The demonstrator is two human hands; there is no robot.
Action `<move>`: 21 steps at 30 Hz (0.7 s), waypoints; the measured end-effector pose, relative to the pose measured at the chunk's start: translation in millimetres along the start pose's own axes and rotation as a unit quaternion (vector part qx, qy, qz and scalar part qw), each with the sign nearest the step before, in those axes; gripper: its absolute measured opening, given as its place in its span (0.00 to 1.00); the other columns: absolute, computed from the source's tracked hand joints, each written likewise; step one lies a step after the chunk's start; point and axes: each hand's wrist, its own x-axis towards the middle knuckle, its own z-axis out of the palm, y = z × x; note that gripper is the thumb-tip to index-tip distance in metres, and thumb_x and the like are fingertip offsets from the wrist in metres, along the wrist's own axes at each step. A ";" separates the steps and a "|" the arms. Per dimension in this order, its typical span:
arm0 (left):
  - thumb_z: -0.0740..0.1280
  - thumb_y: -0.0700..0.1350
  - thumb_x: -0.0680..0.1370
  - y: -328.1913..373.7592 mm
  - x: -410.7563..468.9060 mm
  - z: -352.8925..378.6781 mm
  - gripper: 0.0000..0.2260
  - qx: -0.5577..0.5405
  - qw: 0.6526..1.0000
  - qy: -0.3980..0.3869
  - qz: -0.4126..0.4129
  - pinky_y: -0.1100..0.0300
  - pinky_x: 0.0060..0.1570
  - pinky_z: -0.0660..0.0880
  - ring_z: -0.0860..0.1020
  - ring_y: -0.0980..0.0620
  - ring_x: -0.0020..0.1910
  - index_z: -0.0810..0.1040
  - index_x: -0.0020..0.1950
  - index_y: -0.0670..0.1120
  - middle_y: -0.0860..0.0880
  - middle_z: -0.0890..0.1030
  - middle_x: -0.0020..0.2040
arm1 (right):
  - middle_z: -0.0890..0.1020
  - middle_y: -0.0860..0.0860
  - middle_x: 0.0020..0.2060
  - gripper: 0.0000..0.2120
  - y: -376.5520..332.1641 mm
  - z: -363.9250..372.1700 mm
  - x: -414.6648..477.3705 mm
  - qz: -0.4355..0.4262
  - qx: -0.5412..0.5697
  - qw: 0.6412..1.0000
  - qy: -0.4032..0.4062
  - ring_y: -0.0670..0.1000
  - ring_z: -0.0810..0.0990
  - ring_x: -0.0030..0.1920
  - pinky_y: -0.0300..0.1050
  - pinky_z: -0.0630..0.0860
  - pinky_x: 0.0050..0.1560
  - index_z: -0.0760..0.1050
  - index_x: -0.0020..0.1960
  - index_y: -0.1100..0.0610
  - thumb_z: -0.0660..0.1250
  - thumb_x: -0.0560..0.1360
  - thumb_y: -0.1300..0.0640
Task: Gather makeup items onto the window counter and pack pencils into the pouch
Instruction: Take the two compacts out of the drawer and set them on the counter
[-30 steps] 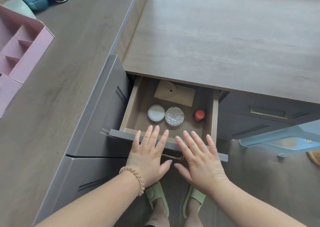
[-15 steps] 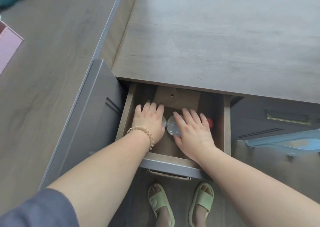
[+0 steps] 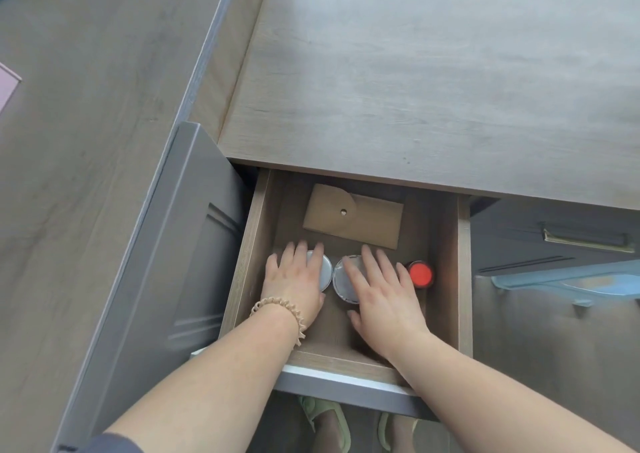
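Observation:
An open wooden drawer (image 3: pixel 463 279) sits under the desk top. At its back lies a flat tan pouch (image 3: pixel 367 220) with a snap flap. In front of the pouch stand two round tins. My left hand (image 3: pixel 296 283) lies flat over the pale-lidded tin (image 3: pixel 325 272), fingers spread. My right hand (image 3: pixel 377 290) rests with spread fingers on the silver tin (image 3: pixel 341 281). A small red-capped jar (image 3: pixel 420 274) stands just right of my right hand, untouched. Neither hand has closed around anything.
The desk top (image 3: pixel 415 89) stretches beyond the drawer. A longer counter (image 3: pixel 86 141) runs on the left, with a pink organiser corner (image 3: pixel 7 89) at its edge. Right of the drawer are a second drawer's brass handle (image 3: pixel 585 239) and a light blue stool (image 3: pixel 571 279).
Both hands went from the drawer's front edge into the drawer and settled on the two tins. The drawer stands further open, showing the whole pouch. My view tilted down.

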 end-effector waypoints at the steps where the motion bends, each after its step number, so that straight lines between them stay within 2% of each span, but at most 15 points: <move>1: 0.66 0.54 0.74 -0.1 -1.8 1.3 0.36 0.000 1.000 -0.006 0.000 0.47 0.69 0.55 0.54 0.45 0.75 0.50 0.76 0.50 0.45 0.56 0.76 | 0.63 0.58 0.73 0.40 -0.5 0.7 0.2 -0.002 -0.006 1.000 0.001 0.61 0.62 0.72 0.60 0.61 0.68 0.59 0.74 0.50 0.71 0.66 0.45; 6: 0.63 0.49 0.76 -0.6 -10.5 10.9 0.33 -0.017 0.999 -0.026 -0.007 0.47 0.70 0.54 0.55 0.46 0.75 0.49 0.76 0.51 0.45 0.53 0.77 | 0.65 0.58 0.72 0.38 -4.3 14.6 -4.1 0.003 -0.016 1.000 -0.007 0.62 0.65 0.70 0.61 0.62 0.68 0.61 0.73 0.49 0.71 0.67 0.45; 9: 0.62 0.45 0.77 -0.8 -17.2 17.1 0.32 -0.018 1.000 -0.023 0.000 0.48 0.69 0.54 0.58 0.46 0.73 0.50 0.76 0.52 0.45 0.55 0.77 | 0.73 0.58 0.67 0.35 -7.5 23.0 -8.2 0.013 -0.007 1.000 0.008 0.60 0.75 0.63 0.61 0.69 0.62 0.69 0.68 0.50 0.75 0.63 0.48; 12: 0.62 0.44 0.76 -0.4 -24.4 19.2 0.31 -0.008 1.000 -0.016 0.004 0.48 0.68 0.56 0.62 0.46 0.71 0.52 0.76 0.52 0.44 0.58 0.75 | 0.77 0.58 0.63 0.34 -10.1 29.6 -12.5 0.010 -0.011 0.999 0.033 0.58 0.78 0.59 0.61 0.71 0.60 0.72 0.66 0.50 0.76 0.61 0.51; 17: 0.62 0.45 0.76 -0.1 -29.5 15.2 0.30 0.004 1.000 0.001 0.006 0.48 0.66 0.58 0.69 0.44 0.63 0.53 0.75 0.52 0.46 0.65 0.69 | 0.78 0.58 0.60 0.36 -8.8 30.3 -16.4 0.003 -0.035 0.998 0.046 0.58 0.79 0.56 0.64 0.70 0.60 0.72 0.65 0.49 0.78 0.59 0.52; 21: 0.65 0.49 0.73 1.6 -34.8 0.6 0.32 -0.006 0.999 0.046 0.009 0.49 0.64 0.59 0.69 0.45 0.62 0.57 0.74 0.53 0.48 0.67 0.68 | 0.75 0.57 0.65 0.36 -5.9 12.8 -20.5 0.015 -0.034 0.997 0.065 0.58 0.76 0.60 0.65 0.64 0.65 0.66 0.69 0.48 0.76 0.63 0.52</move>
